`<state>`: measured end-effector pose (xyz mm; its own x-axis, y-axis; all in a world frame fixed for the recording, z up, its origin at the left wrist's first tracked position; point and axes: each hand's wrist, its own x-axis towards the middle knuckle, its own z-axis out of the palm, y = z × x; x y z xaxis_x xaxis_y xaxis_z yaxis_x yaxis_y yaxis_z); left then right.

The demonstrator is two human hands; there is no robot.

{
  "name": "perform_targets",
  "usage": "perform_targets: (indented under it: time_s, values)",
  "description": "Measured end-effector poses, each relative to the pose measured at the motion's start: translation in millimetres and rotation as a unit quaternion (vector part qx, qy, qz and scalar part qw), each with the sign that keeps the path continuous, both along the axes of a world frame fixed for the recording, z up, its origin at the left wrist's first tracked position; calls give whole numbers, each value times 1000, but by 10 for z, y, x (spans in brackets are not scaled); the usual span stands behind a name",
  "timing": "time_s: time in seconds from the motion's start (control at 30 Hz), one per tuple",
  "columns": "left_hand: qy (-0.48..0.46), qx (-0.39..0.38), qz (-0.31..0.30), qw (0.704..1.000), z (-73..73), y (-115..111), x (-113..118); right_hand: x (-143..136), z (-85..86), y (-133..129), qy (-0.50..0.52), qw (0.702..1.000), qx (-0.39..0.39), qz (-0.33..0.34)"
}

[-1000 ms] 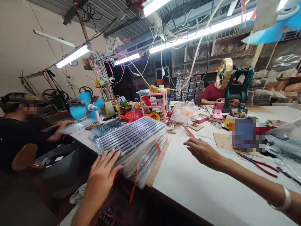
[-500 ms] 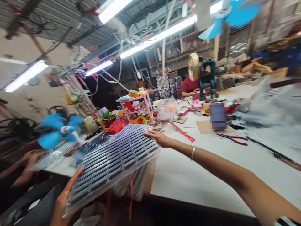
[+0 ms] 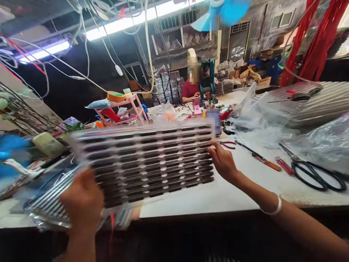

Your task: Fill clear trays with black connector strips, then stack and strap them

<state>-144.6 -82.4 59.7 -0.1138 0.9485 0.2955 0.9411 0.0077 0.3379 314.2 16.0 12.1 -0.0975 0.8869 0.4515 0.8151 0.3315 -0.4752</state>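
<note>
Both hands hold up a clear plastic tray with ridged rows and dark bands, tipped so its broad face is toward me. My left hand, smeared by motion, is closed on the tray's left end. At the right edge, my right hand pinches the tray between thumb and fingers. Below and left of it, more ridged trays in clear wrap lie at the table's front edge, partly hidden by my left hand. A red strip hangs down beside them.
On the white table lie large black-handled scissors, a red cutter and red-handled pliers. Clear plastic sheeting spreads on the right. A pink rack stands behind the tray. A person in red sits beyond.
The tray has been lifted off the others at the left, moved right and tipped up, with both hands on it. My view has turned to the right.
</note>
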Motion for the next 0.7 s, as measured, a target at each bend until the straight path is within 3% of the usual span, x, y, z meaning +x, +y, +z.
perform_targets:
  time_s: [0.13,0.23,0.33,0.5,0.57,0.7]
  values:
    - [-9,-79,41,996,-424,354,1063,401,-300,-211,-52,987,-117,-94]
    - [-11,-99,40,994,-661,637,1543,553,-467,-261,-85,970,-193,-117]
    - [-11,-116,51,992,-833,773,1630,617,-563,-337,-101,960,-229,-123]
    - [-118,-72,-28,990,-1093,587,1416,711,-770,-561,-79,962,-232,-120]
    - [-163,-67,-52,983,-1137,521,1391,750,-852,-588,-81,962,-229,-127]
    - [-208,-77,-36,974,-1105,568,1417,777,-921,-491,-122,957,-225,-138]
